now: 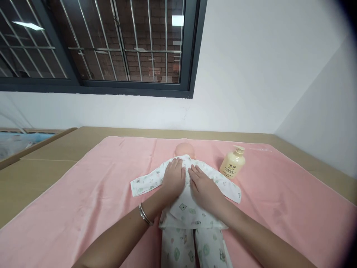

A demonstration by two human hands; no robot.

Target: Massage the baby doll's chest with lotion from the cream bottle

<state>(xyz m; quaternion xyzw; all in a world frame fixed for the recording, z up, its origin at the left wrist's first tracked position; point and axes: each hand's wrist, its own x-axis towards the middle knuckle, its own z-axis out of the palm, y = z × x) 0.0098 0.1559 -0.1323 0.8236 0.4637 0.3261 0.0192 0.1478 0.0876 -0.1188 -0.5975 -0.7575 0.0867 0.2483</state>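
— Where the two palms come down, what lies under them?

— A baby doll (186,197), face down on a pink blanket (83,193). The left hand (174,175) lies flat and open on the doll's upper back, fingers together and pointing toward the head. The right hand (203,185) lies just beside it, likewise flat and spread, fingers angled toward the neck. Neither hand grips anything; both simply press on the cloth.

— And the wrist?

— A thin silver bangle (145,214) sits on the left wrist.

— How does the doll look?

— Its bare, pale peach head (184,148) points away from the person, toward the wall. It wears a white cotton top and matching trousers printed with small green and grey animal figures. The sleeves stretch out to either side, the left one lying flat and limp on the blanket. The hem of the top overlaps the trousers, and the two legs run toward the bottom edge of the view.

— What else is close?

— A cream-coloured pump bottle (232,163) stands upright on the blanket, near the doll's right sleeve and apart from the hands. The blanket covers a tan wooden surface (39,167). Behind that rise a white wall and a dark-framed barred window (111,44).
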